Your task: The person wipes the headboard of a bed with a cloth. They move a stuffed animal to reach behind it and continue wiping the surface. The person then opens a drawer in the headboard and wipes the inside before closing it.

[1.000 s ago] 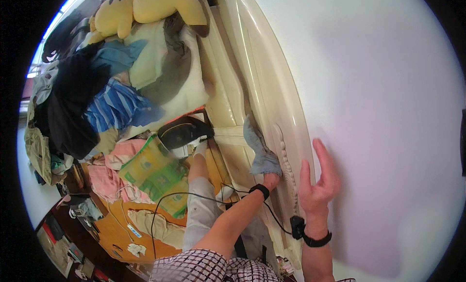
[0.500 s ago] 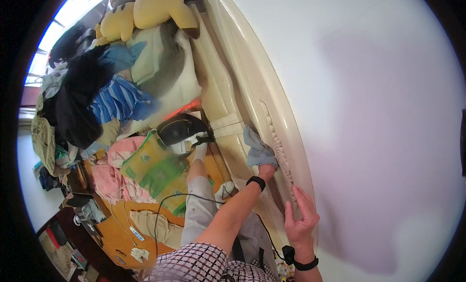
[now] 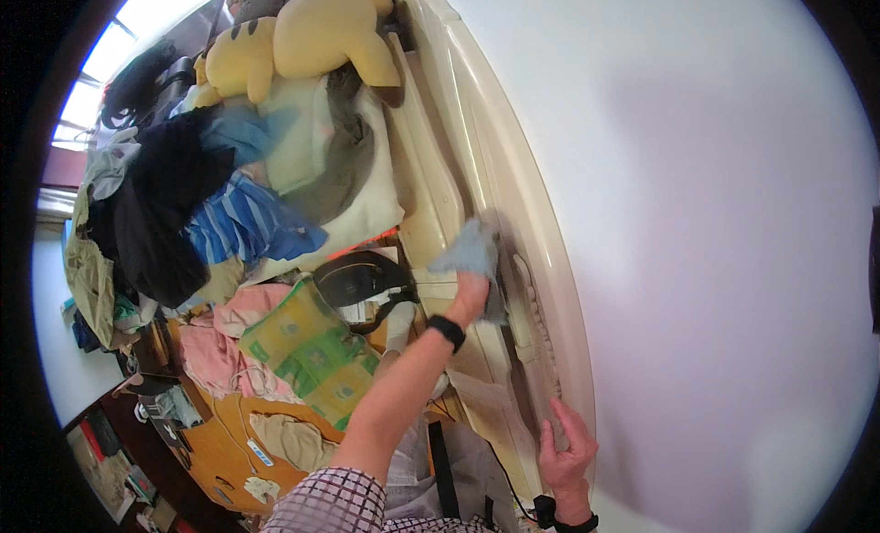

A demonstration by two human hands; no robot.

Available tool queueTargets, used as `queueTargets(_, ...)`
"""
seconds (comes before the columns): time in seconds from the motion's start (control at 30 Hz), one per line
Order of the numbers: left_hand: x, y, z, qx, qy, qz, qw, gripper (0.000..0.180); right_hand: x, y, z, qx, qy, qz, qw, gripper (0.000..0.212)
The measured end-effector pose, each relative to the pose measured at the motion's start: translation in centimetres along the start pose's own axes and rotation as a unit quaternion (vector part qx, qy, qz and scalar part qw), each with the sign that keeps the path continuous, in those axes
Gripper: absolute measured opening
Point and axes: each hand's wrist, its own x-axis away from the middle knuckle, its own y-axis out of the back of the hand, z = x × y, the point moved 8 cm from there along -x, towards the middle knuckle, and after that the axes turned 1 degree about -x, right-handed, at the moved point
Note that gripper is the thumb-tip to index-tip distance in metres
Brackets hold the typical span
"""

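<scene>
I am pressing a pale blue cloth (image 3: 472,251) against the cream headboard (image 3: 513,212), my left hand (image 3: 469,296) bunched around it, fingers closed on the fabric. My right hand (image 3: 566,458) is resting lower on the headboard's edge, fingers loosely spread. Left of the headboard, a yellow plush toy (image 3: 312,40) and heaped clothes (image 3: 183,203) are covering the bed.

Crumpled blue cloth (image 3: 472,249) against cream headboard (image 3: 513,194)
</scene>
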Motion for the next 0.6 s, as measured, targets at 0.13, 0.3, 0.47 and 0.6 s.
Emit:
queueTargets(0.13, -13.0, 0.4, -4.5, 0.422, 0.101, 0.043, 0.900, 0.043, -2.4, -0.6, 1.9, -0.009, 0.000, 0.009, 1.000, 0.035)
queueTargets(0.3, -24.2, 2.2, -6.1, 0.346, 0.314, -0.053, 0.883, 0.067, -3.9, -0.4, 2.7, -0.012, -0.030, 0.000, 0.999, 0.035)
queueTargets(0.47, -27.0, 2.1, -8.4, 0.358, 0.290, 0.024, 0.888, 0.062, -2.6, -0.7, 2.2, -0.022, -0.072, 0.007, 0.997, 0.034)
queueTargets(0.6, -29.4, 3.6, -9.4, 0.391, 0.236, 0.017, 0.889, 0.060, -0.4, -0.8, 1.4, -0.041, -0.064, 0.002, 0.997, 0.032)
